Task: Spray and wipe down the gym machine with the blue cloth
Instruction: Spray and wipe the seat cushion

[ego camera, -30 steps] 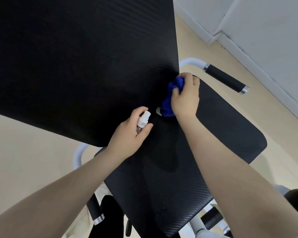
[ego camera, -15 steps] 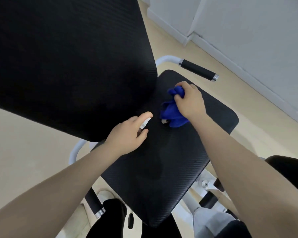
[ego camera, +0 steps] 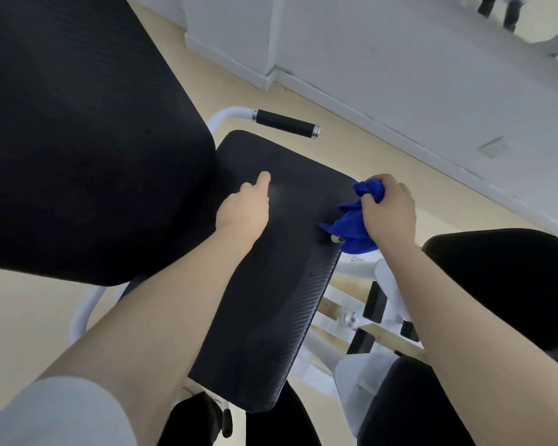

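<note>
The gym machine has a black seat pad [ego camera: 271, 284] and a large black backrest pad [ego camera: 78, 140] at the left. My right hand [ego camera: 388, 215] is closed on the bunched blue cloth [ego camera: 351, 228], pressing it at the seat's right edge. My left hand [ego camera: 245, 210] hovers over the seat's rear part, curled, with the forefinger stretched forward. The small spray bottle is hidden under that hand. A faint pale haze lies on the seat beside the fingertip.
A white tube with a black grip handle [ego camera: 285, 123] sticks out behind the seat. The white frame [ego camera: 361, 268] runs under the seat's right side. Another black pad [ego camera: 512, 284] stands at the right. White wall and skirting [ego camera: 400, 101] border the pale floor.
My right hand has dragged the blue cloth from the seat's rear, near the backrest, across to its right edge. My left hand turned over, so the bottle's white top no longer shows.
</note>
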`<action>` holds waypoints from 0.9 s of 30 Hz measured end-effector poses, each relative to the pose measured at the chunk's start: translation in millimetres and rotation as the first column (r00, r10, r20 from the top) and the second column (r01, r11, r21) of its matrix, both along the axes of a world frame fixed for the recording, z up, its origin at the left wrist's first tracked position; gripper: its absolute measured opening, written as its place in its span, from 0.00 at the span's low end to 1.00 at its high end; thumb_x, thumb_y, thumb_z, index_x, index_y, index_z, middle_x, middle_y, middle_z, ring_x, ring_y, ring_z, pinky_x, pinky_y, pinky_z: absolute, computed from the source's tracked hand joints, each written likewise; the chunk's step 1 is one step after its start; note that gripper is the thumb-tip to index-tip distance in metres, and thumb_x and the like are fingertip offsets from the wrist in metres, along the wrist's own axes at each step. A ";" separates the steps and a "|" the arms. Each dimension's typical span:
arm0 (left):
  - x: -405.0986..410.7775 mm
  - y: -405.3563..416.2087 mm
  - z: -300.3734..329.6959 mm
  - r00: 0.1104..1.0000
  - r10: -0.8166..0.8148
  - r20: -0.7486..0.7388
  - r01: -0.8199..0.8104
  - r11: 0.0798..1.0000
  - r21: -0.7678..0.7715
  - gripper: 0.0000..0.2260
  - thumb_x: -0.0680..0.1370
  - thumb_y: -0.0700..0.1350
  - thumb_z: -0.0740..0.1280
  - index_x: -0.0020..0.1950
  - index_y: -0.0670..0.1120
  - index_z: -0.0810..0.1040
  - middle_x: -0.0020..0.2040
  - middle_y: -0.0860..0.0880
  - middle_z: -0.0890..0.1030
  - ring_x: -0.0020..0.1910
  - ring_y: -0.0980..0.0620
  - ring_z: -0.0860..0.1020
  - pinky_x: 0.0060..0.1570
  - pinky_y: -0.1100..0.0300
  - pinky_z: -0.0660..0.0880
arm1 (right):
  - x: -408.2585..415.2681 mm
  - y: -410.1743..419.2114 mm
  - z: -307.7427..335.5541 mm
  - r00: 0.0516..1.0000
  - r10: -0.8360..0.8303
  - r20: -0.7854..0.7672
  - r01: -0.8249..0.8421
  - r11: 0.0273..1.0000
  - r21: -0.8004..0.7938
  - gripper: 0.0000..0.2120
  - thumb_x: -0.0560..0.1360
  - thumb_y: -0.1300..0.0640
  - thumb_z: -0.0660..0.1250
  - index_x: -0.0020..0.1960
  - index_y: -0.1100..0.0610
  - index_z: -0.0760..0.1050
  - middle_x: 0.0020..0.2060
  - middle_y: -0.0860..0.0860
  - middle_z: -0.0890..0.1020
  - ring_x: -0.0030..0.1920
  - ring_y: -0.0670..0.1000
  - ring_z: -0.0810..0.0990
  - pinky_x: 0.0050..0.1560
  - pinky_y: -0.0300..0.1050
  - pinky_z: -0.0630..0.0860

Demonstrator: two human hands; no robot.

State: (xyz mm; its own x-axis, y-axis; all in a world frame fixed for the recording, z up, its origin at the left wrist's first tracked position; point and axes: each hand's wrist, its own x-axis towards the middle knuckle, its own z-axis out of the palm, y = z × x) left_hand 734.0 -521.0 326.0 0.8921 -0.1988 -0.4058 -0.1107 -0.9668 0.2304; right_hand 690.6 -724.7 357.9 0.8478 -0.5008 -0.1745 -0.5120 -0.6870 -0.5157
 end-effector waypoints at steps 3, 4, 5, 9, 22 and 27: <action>-12.7 9.7 -7.4 1.000 -0.001 -0.018 0.001 1.000 -0.015 0.15 0.82 0.45 0.53 0.69 0.47 0.58 0.52 0.42 0.73 0.35 0.45 0.70 0.29 0.54 0.64 | -5.2 2.3 -2.4 0.999 0.035 -0.005 -0.035 0.999 0.019 0.13 0.75 0.61 0.58 0.58 0.53 0.71 0.54 0.54 0.74 0.44 0.50 0.71 0.45 0.44 0.67; -20.9 15.4 -8.5 1.000 -0.022 -0.022 0.022 0.999 -0.035 0.15 0.82 0.46 0.53 0.69 0.48 0.59 0.50 0.43 0.73 0.34 0.45 0.70 0.30 0.54 0.65 | -5.8 5.5 -3.7 0.998 0.055 -0.008 -0.055 0.998 0.031 0.13 0.75 0.61 0.58 0.58 0.53 0.71 0.53 0.54 0.74 0.43 0.50 0.71 0.45 0.44 0.67; -31.4 23.3 -8.6 0.998 -0.056 -0.025 0.055 0.997 -0.047 0.16 0.82 0.46 0.54 0.70 0.49 0.59 0.49 0.44 0.73 0.34 0.45 0.71 0.31 0.54 0.66 | -6.9 10.6 -5.0 0.997 0.082 -0.010 -0.082 0.995 0.049 0.13 0.74 0.61 0.59 0.57 0.53 0.71 0.53 0.54 0.74 0.43 0.51 0.71 0.45 0.43 0.66; -74.8 63.6 -9.5 0.970 -0.205 -0.128 0.210 0.978 0.022 0.15 0.82 0.47 0.52 0.69 0.53 0.58 0.48 0.47 0.71 0.33 0.46 0.72 0.32 0.54 0.70 | -7.9 40.1 -16.1 0.964 0.259 -0.056 -0.257 0.966 0.040 0.13 0.75 0.60 0.60 0.60 0.54 0.71 0.56 0.55 0.72 0.45 0.53 0.72 0.45 0.42 0.66; -47.0 119.4 -50.1 0.986 0.135 -0.093 -0.149 0.975 -0.166 0.33 0.77 0.48 0.66 0.76 0.46 0.53 0.78 0.53 0.49 0.54 0.46 0.78 0.46 0.53 0.76 | -26.2 143.4 -102.9 0.421 0.883 -0.207 -0.884 0.348 -0.313 0.21 0.61 0.55 0.77 0.53 0.46 0.81 0.50 0.53 0.81 0.44 0.58 0.79 0.37 0.48 0.75; -18.4 106.3 -54.3 0.992 0.069 -0.106 -0.084 0.987 -0.139 0.34 0.76 0.51 0.68 0.76 0.47 0.54 0.77 0.58 0.45 0.51 0.48 0.79 0.44 0.55 0.77 | 58.9 80.7 -95.2 0.735 0.605 -0.305 -0.671 0.587 -0.453 0.22 0.76 0.58 0.61 0.68 0.45 0.68 0.66 0.55 0.68 0.58 0.62 0.68 0.53 0.54 0.68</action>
State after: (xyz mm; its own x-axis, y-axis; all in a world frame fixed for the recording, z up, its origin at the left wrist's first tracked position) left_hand 715.6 -414.7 271.7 0.8629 -0.1937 -0.4668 -0.0067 -0.9279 0.3727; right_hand 749.5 -644.0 262.7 0.9760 0.1252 -0.1784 0.1335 -0.9904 0.0355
